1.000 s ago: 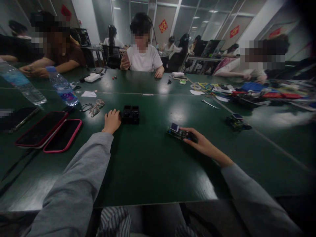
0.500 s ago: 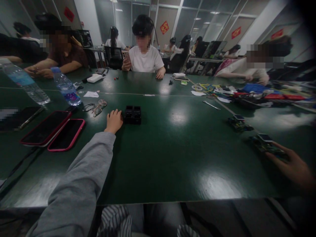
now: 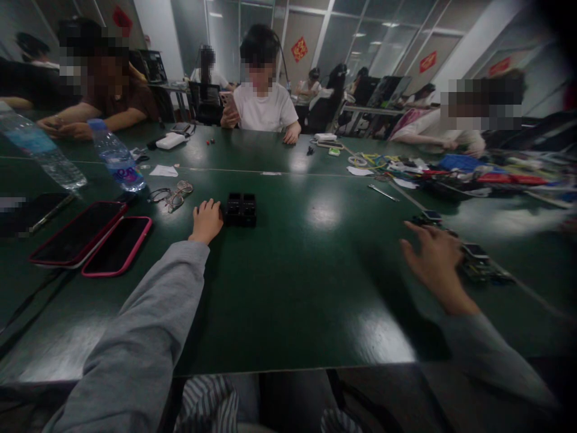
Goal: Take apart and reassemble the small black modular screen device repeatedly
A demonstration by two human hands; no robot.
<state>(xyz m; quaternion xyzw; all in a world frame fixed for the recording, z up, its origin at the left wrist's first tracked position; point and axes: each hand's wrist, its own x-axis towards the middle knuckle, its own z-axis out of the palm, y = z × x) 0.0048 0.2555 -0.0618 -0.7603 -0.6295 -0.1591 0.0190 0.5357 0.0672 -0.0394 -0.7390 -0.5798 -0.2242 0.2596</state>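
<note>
The spread-wide right hand (image 3: 435, 258) hid part of the far circuit board (image 3: 431, 215); blur obscured details on the near circuit board (image 3: 480, 272), just right of that hand. The near board's long axis slanted from its screen (image 3: 476, 252), far left, toward near right. The left hand (image 3: 207, 221) lay beside a black box (image 3: 241, 209), its grip impossible to tell. The green table (image 3: 293, 288) shone; people (image 3: 265, 111) sat beyond.
</note>
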